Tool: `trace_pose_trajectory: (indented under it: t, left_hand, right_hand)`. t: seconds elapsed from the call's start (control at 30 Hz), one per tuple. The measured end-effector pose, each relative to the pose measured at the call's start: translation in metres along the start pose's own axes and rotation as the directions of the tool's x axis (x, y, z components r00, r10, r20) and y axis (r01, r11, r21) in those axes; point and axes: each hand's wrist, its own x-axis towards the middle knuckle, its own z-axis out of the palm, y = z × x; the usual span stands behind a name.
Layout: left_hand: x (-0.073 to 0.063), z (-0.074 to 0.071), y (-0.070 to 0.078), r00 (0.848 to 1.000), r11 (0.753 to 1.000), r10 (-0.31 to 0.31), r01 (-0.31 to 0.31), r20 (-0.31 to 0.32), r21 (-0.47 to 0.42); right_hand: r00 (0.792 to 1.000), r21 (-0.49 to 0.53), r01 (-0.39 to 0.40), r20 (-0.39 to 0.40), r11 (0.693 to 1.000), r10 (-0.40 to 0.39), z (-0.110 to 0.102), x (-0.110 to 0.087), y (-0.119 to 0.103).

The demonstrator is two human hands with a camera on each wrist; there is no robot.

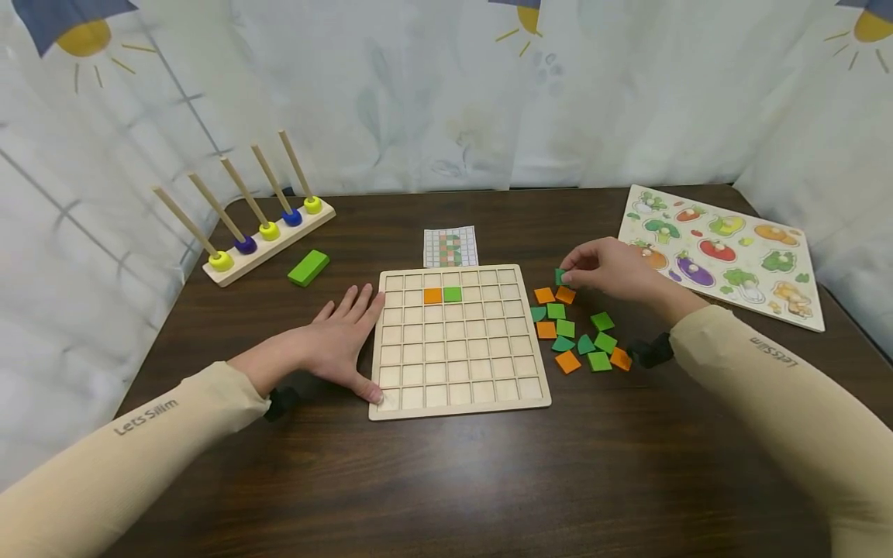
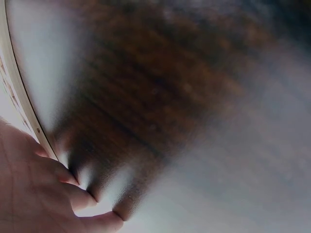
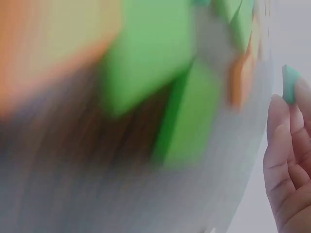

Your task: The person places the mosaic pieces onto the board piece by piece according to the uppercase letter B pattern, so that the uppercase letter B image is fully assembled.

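Observation:
A wooden grid board (image 1: 446,415) lies in the middle of the table, with an orange square tile (image 1: 432,295) and a green square tile (image 1: 452,294) side by side in its second row. My left hand (image 1: 338,341) spreads along the board's left edge, thumb at the near corner and fingertips at the rim. To the right of the board, my right hand (image 1: 614,271) pinches a dark green tile (image 3: 290,83) between thumb and fingers, above the loose pieces. Below it several orange squares (image 1: 568,362), green squares (image 1: 599,361) and dark green quarter-round tiles (image 1: 585,344) lie scattered.
A small printed pattern card (image 1: 450,246) lies behind the board. At the back left stands a peg rack (image 1: 270,246) with yellow and blue rings, a green block (image 1: 308,268) near it. A vegetable puzzle board (image 1: 722,256) lies at the right. Curtains (image 1: 446,101) hang behind the table.

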Motion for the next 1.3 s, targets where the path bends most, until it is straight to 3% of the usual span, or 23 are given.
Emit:
trace_pose_trajectory:
  t: [0.23, 0.63, 0.83, 1.3]
  left_hand:
    - [0.002, 0.002, 0.0, 1.0, 1.0, 0.005, -0.005, -0.006, 0.002]
    - [0.002, 0.001, -0.002, 1.0, 1.0, -0.013, 0.013, 0.002, 0.029]
    - [0.002, 0.001, -0.001, 1.0, 1.0, -0.018, 0.018, 0.001, 0.025]
    - [0.002, 0.003, -0.004, 1.0, 0.999, -0.014, 0.014, -0.002, 0.03]
  right_hand:
    - [0.998, 0.096, 0.046, 0.034, 0.994, -0.05, 0.02, 0.024, -0.031]
    - [0.986, 0.015, 0.09, 0.143, 0.996, -0.091, 0.056, 0.059, -0.084]
    - [0.986, -0.031, 0.091, 0.143, 0.995, -0.086, 0.068, 0.063, -0.091]
    - [0.989, -0.123, 0.101, 0.122, 0.987, -0.086, 0.075, 0.063, -0.098]
